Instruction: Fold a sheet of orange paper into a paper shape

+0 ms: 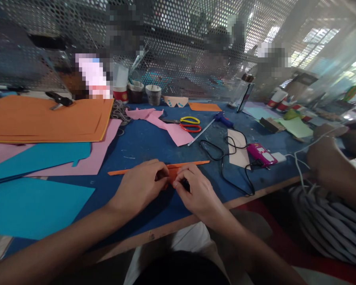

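Observation:
Close to the table's front edge, a piece of orange paper (173, 173) lies between my two hands. It has a long narrow edge or strip that sticks out past the hands on both sides. My left hand (145, 178) is closed on the paper, with thumb and fingers pinching its left part. Opposite it, my right hand (197, 186) pinches the same paper with bent fingers. The fingers hide much of the paper, so its full shape cannot be made out. Beyond the hands lie scissors (190, 120) with yellow and red handles, next to pink paper (178, 133).
Orange sheets (47, 118) and blue sheets (38, 206) cover the left side. A blue glue gun (224, 119), black cable (222, 174) and magenta device (261, 154) lie at right. Paper cups (153, 95) stand by the mesh. Another person's arm (329, 166) rests at far right.

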Tool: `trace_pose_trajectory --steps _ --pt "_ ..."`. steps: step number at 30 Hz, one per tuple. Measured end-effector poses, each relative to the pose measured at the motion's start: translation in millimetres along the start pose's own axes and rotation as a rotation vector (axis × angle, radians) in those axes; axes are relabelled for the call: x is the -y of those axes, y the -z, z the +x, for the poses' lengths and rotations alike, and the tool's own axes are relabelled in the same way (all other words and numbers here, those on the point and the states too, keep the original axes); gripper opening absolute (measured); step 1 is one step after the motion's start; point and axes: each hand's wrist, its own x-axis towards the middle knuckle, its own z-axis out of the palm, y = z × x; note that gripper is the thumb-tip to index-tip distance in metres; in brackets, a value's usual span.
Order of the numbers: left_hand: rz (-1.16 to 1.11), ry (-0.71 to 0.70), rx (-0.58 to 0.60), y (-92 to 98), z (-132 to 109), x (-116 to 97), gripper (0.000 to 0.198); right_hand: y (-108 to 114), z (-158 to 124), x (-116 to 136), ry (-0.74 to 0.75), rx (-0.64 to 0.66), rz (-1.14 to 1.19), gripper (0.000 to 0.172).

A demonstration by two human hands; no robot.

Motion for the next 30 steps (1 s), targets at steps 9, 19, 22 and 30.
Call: trace_pose_trajectory --steps 9,19,22,30 --pt "-0.019 -0.038 -0.014 0.3 -0.5 1.4 0.014 -10.5 -1.9 0.6 0.005 -0.064 -0.08 0.012" --pt "-0.018 -0.033 -0.008 0.4 -0.1 1.1 0.012 -15.2 -1.4 2.5 0.019 -0.096 -0.121 0.014" --pt "-0.015 -0.03 -0.005 0.5 -0.4 1.2 0.011 -16.1 -1.8 2.5 0.015 -0.09 -0.118 0.014" --pt "-0.027 -0.028 -0.02 0.2 -0.5 1.2 0.01 -16.5 -0.6 3.1 -0.013 -0.059 -0.155 0.013"
